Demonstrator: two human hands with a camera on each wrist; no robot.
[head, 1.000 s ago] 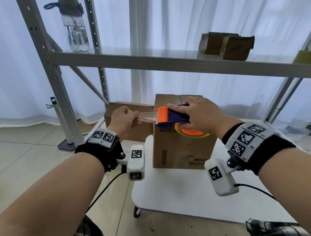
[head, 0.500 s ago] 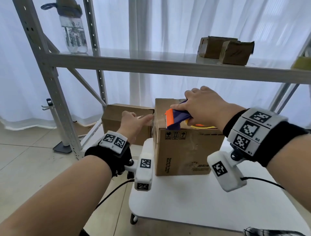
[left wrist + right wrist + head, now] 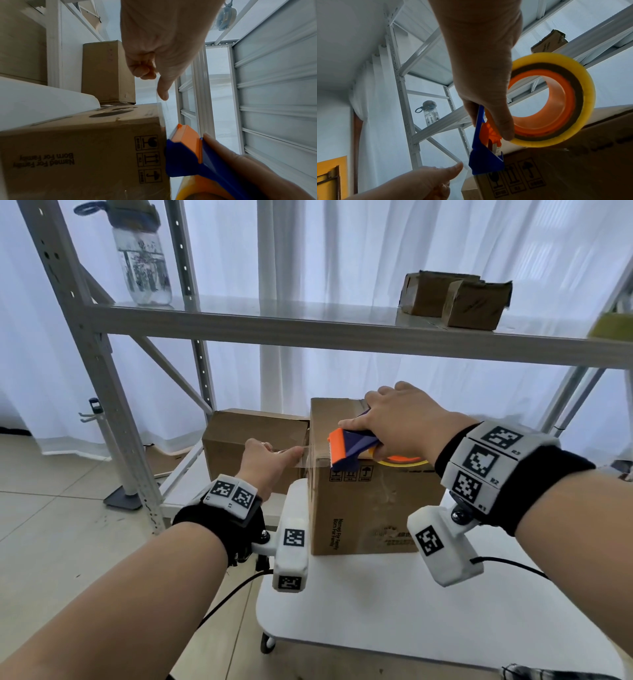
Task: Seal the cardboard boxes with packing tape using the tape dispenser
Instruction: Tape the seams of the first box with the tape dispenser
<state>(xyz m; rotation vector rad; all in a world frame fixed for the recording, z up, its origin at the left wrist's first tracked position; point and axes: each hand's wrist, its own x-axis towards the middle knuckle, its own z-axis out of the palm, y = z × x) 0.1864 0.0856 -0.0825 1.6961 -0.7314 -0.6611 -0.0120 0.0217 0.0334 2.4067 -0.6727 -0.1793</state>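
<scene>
Right grip [image 3: 399, 422] holds tape dispenser [image 3: 352, 448] — at box [image 3: 370, 505] top edge.

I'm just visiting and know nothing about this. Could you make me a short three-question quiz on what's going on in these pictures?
1. True or false: the right hand holds the blue and orange tape dispenser at the top edge of the tall brown cardboard box.
2. What is the left hand doing? A) pinching the free end of the clear packing tape B) lifting the box C) resting flat on the white table
3. What stands at the left end of the grey metal shelf?

Key: 1 true; 2 A; 3 a clear water bottle.
</scene>
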